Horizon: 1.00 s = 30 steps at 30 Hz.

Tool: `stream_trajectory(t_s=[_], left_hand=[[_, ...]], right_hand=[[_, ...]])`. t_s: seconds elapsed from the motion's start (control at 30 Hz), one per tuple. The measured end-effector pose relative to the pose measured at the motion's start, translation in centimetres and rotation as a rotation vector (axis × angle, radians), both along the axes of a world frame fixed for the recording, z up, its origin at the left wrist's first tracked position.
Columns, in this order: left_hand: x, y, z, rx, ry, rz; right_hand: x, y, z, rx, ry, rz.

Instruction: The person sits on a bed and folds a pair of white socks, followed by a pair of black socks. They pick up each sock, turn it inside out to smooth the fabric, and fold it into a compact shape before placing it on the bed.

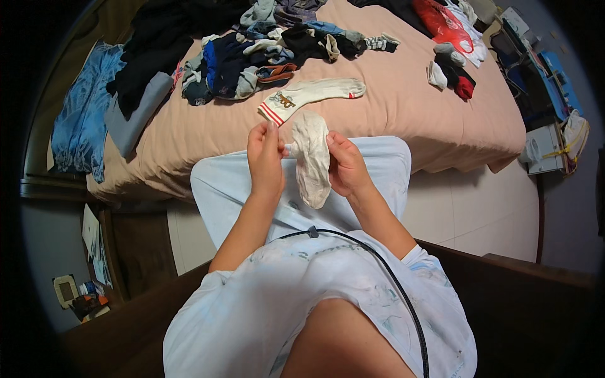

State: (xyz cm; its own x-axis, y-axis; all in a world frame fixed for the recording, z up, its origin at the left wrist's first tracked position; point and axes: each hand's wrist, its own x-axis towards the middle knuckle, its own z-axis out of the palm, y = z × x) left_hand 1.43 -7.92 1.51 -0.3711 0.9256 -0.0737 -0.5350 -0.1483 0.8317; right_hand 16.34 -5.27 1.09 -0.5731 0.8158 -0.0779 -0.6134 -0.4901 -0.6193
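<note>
Bed (403,113) with a pinkish-tan cover fills the upper view; pale tiled floor (466,214) to the right of the grip, dark wooden frame (523,283) along the lower edge. Room dim at the rim, edges bent by the lens.

Both hands raised over the lap. Left hand (265,160) pinches the upper edge of a worn off-white sock (312,157); right hand (345,165) is closed on its other side, fingers curled round the fabric. Sock hangs between the two grips, toe end drooping below them. Whether it is a single sock or a doubled pair is hard to make out.

Just beyond the grip, on the bed: a white sock with red stripes (309,96), lying flat. Farther beyond, a heap of dark clothes (252,53); blue garment (82,120) far left; red item (444,25) far right. Black cable (378,264) crosses the light shirt below the grip. Clutter at the right margin too small to identify.
</note>
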Motion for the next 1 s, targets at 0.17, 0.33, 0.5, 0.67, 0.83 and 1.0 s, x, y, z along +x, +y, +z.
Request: stream_trajectory(t_s=[0.17, 0.33, 0.5, 0.67, 0.83, 1.0], left_hand=[[1.9, -2.0, -0.4, -0.096, 0.332, -0.149], [2.7, -1.3, -0.7, 0.013, 0.106, 0.003], [1.9, -0.7, 0.4, -0.015, -0.232, -0.071], [1.8, -0.3, -0.3, -0.023, -0.363, -0.045], [1.8, -0.1, -1.1, -0.031, -0.183, -0.02], [1.3, 0.0, -0.4, -0.002, -0.174, -0.103]], right_hand=[[-0.3, 0.3, -0.7, -0.001, -0.026, -0.049], [-1.5, 0.2, -0.8, -0.134, -0.11, -0.181], [-1.4, 1.1, -0.5, -0.399, 0.267, 0.083], [-1.9, 0.5, 0.0, -0.467, 0.304, 0.079], [-0.8, 0.2, -2.4, -0.037, -0.329, -0.086], [-0.9, -1.4, -0.9, 0.165, -0.439, -0.16]])
